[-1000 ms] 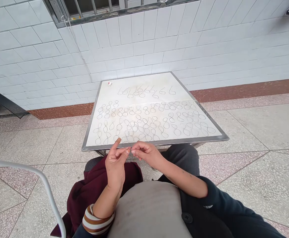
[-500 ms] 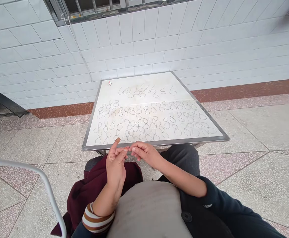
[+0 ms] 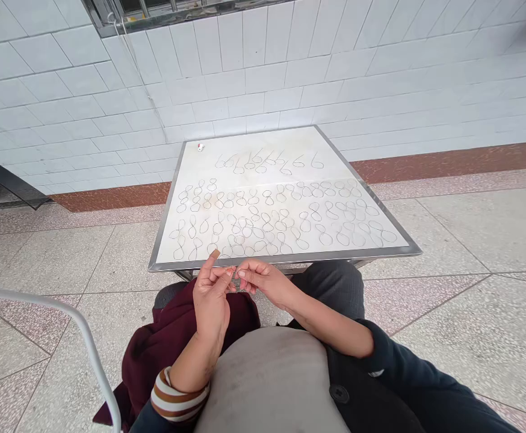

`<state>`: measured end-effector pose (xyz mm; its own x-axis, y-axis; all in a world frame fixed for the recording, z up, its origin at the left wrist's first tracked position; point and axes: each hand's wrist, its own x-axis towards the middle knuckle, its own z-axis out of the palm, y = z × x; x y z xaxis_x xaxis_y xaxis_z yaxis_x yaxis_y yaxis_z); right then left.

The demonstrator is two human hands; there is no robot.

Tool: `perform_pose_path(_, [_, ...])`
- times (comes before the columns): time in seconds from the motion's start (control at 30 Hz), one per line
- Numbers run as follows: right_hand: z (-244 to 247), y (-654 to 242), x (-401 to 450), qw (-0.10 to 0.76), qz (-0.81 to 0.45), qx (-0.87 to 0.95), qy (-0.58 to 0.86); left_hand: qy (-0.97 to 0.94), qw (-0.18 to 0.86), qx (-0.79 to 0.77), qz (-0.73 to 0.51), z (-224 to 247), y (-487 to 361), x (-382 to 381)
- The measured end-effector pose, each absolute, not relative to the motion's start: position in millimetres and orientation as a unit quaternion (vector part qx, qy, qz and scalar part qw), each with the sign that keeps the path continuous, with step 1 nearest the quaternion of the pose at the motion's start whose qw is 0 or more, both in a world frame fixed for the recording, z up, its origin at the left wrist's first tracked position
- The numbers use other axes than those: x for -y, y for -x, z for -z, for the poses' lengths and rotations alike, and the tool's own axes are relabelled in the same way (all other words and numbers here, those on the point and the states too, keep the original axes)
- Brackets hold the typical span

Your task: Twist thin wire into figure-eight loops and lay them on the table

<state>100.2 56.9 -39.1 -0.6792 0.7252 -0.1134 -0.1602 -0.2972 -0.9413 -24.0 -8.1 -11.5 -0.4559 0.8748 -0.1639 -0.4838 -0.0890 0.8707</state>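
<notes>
My left hand [image 3: 213, 296] is pinched at thumb and a finger just off the table's front edge, with the index finger raised. Whatever lies in that pinch is too small to name. My right hand [image 3: 263, 279] meets it fingertip to fingertip, thumb and index pressed together on something thin that I cannot make out. Beyond both hands is a white table [image 3: 290, 259] with a grey metal rim. Thin dark loops [image 3: 266, 197] shaped like figure eights cover its front and middle, and loops like sixes [image 3: 317, 161] lie farther back.
A small red and white object [image 3: 200, 147] is at the table's back left corner. A tiled wall [image 3: 263, 78] rises behind the table. A curved grey metal bar [image 3: 85, 331] stands at my left. Dark red cloth [image 3: 154, 349] drapes beside my lap.
The fingertips of my two hands have moved slightly apart. The view has shifted a little.
</notes>
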Motion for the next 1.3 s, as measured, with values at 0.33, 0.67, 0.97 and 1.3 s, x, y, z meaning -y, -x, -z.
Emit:
perform_pose_path(0.33, [49.1,-96.9,-55.4,0.296,-0.803,0.440,0.271,-0.190,0.470,-0.475,-0.720,23.0,23.9,6.0])
perform_pose_path(0.67, [47.9,-99.8,-53.6,0.277,-0.828,0.416,0.255,-0.205,0.468,-0.474,-0.717,23.9,24.3,6.3])
perform_pose_path(0.97, [51.4,-97.1,-52.7,0.285,-0.783,0.458,0.309,-0.218,0.459,-0.483,-0.713,32.2,23.9,6.8])
perform_pose_path(1.3, [49.8,-95.8,-51.4,0.262,-0.724,0.541,0.339,-0.248,0.443,-0.490,-0.708,41.4,23.6,6.7])
